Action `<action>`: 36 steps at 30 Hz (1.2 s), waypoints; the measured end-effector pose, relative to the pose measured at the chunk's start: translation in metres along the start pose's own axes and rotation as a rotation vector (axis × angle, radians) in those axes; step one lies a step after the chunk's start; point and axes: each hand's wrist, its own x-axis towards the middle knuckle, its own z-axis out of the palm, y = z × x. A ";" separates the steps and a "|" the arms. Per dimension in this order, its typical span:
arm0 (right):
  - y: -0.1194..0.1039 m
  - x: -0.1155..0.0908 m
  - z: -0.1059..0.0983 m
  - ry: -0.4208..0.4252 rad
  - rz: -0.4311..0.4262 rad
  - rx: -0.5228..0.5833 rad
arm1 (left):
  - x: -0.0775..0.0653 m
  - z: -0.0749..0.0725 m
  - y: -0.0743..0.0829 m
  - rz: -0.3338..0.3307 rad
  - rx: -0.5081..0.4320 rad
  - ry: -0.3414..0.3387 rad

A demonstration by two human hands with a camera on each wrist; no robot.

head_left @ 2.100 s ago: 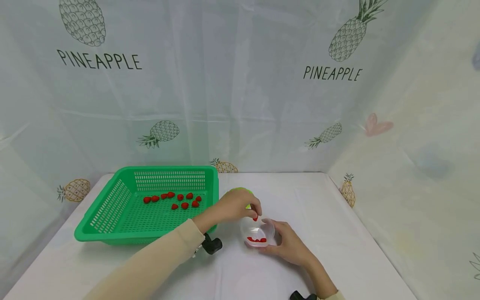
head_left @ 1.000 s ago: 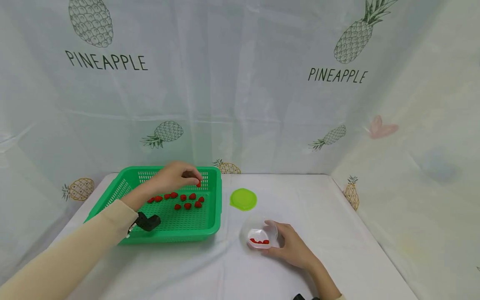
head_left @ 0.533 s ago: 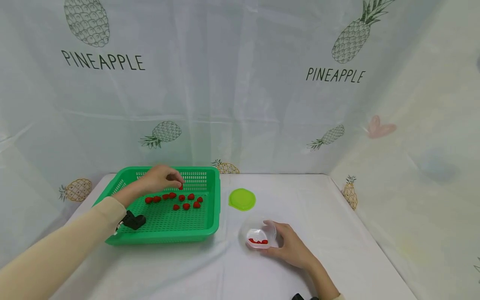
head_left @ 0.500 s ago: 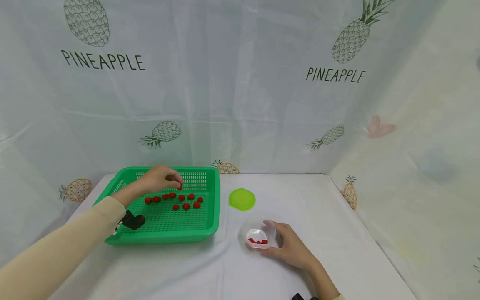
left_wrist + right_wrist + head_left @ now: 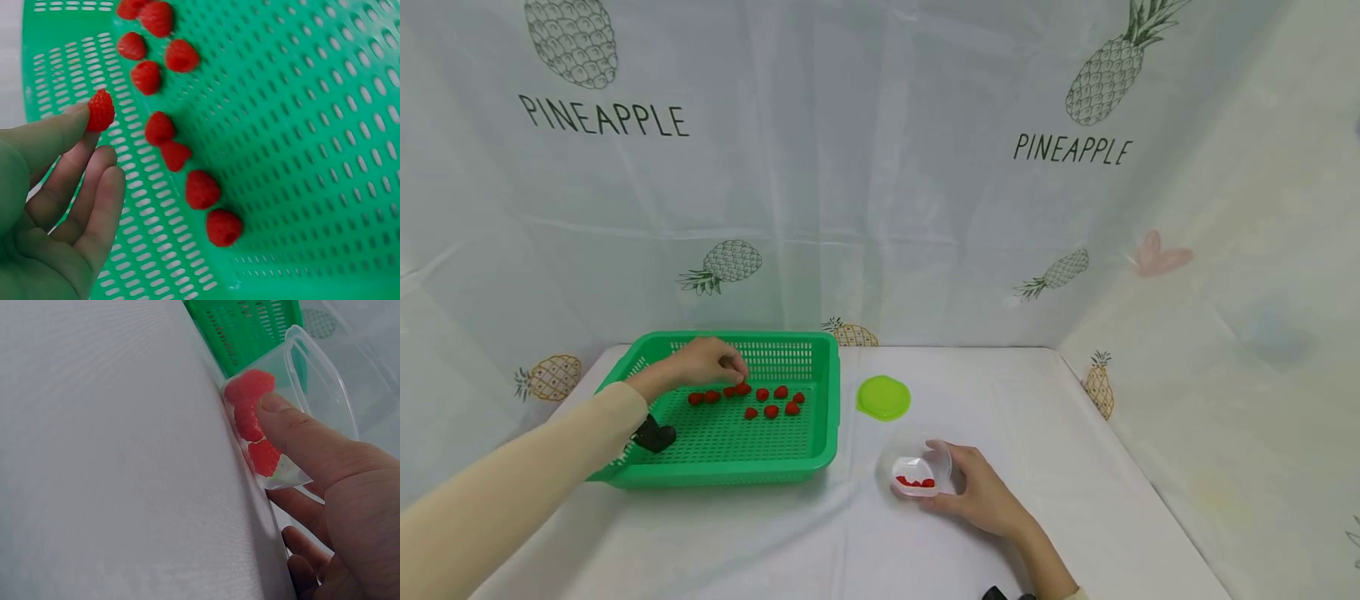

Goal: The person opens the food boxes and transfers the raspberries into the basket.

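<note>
My left hand (image 5: 703, 362) is over the back left of the green basket (image 5: 722, 473). Between its thumb and index finger it pinches a raspberry (image 5: 101, 111), seen clearly in the left wrist view beside the slotted wall. Several more raspberries (image 5: 203, 189) lie in a loose row and cluster on the basket floor. On the table, my right hand (image 5: 985, 492) grips a clear plastic cup (image 5: 328, 387) by its side, thumb on the near wall. A few raspberries (image 5: 250, 422) sit in the bottom of the cup.
A lime-green round lid (image 5: 883, 397) lies on the white-covered table (image 5: 1037, 400), behind the cup and right of the basket. A white curtain (image 5: 880, 167) printed with pineapples hangs behind the table. Another sheet (image 5: 1247, 333) stands along the right side.
My left hand has gone from above the cup back over the basket, then left and lower, with a raspberry pinched throughout. My right hand stays on the cup.
</note>
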 end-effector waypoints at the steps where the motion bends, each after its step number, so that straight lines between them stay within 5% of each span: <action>1: 0.000 0.000 0.000 0.000 -0.001 0.000 | 0.001 0.001 -0.002 -0.005 0.004 -0.010; 21: 0.001 0.001 -0.001 -0.006 -0.016 0.006 | 0.008 0.026 -0.019 0.008 0.077 -0.111; 36: 0.000 0.001 -0.001 0.000 -0.018 -0.001 | 0.002 0.017 -0.017 0.012 0.087 -0.092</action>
